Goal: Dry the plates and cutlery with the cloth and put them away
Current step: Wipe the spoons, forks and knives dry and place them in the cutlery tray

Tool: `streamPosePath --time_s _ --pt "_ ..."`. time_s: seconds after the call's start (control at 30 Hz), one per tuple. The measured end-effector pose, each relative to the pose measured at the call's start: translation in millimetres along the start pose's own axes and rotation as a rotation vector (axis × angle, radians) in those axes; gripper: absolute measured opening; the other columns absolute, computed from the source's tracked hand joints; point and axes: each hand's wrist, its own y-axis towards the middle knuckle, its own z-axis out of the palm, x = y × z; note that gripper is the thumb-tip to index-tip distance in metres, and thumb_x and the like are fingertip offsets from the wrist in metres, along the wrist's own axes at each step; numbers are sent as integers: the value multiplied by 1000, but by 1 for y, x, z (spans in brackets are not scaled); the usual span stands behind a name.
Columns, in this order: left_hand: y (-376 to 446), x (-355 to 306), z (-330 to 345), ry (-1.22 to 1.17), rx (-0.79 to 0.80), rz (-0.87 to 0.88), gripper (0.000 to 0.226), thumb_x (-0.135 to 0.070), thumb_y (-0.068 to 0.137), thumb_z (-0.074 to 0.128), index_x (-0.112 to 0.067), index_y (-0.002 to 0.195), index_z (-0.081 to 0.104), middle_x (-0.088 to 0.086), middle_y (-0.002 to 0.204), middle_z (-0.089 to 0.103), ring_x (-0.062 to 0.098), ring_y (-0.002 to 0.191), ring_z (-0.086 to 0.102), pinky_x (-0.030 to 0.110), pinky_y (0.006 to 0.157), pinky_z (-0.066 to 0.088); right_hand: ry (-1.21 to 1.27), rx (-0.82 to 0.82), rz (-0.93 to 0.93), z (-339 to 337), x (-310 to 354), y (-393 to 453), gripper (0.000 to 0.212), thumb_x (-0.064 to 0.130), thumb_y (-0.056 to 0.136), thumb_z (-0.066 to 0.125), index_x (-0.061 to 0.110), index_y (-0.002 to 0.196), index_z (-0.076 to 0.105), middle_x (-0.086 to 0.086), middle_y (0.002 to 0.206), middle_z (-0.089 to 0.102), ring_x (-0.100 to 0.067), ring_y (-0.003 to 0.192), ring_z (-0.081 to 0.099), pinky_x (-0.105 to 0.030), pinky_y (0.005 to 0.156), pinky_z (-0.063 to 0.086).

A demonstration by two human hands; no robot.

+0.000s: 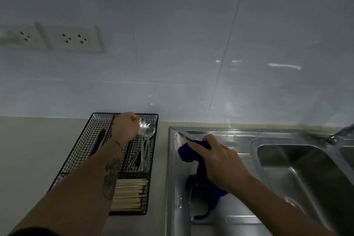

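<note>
My left hand point(125, 127) reaches into the far end of a black wire cutlery tray point(80, 149) on the counter and grips a metal spoon point(142, 127) by its bowl end. More spoons point(150, 132) lie in the same right compartment. My right hand point(216, 157) holds a dark blue cloth point(186, 152) over the steel drainboard point(176, 178) left of the sink; the cloth hangs down below my wrist. No plates are in view.
Wooden chopsticks point(129, 193) fill the tray's near compartment and a dark utensil point(99, 140) lies in its left one. The sink basin point(298, 174) sits to the right, with a tap point(342, 133) at the far right. Wall sockets point(73, 38) are on the tiled wall.
</note>
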Motion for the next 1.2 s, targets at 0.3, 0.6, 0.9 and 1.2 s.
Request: streamPosePath --time_s 0.3,0.6,0.9,1.2 --pt "-41 -42 6 85 4 293 22 -7 88 61 -8 106 73 10 103 71 25 94 66 27 83 48 128 26 132 -4 -1 -6 59 22 83 72 27 134 44 -1 112 58 -19 65 62 -28 51 50" --pt "-162 -114 26 -169 544 516 46 -14 85 70 -27 128 59 -12 117 62 4 102 61 23 91 49 342 -53 249 -43 -1 -43 24 29 96 55 22 100 32 1 87 59 -21 63 53 -35 56 46" --pt "-223 -147 43 -314 312 523 30 0 84 61 -24 97 74 -12 91 71 2 86 65 17 78 53 636 -35 332 -47 -12 -122 67 23 80 56 35 141 30 4 98 63 -12 77 60 -38 66 55" --pt "-231 -89 72 -60 321 237 20 -6 87 62 -24 94 61 -7 91 65 8 86 63 21 74 53 475 70 307 -29 -39 -146 56 18 95 48 32 146 30 -6 117 63 -24 92 62 -35 79 51"
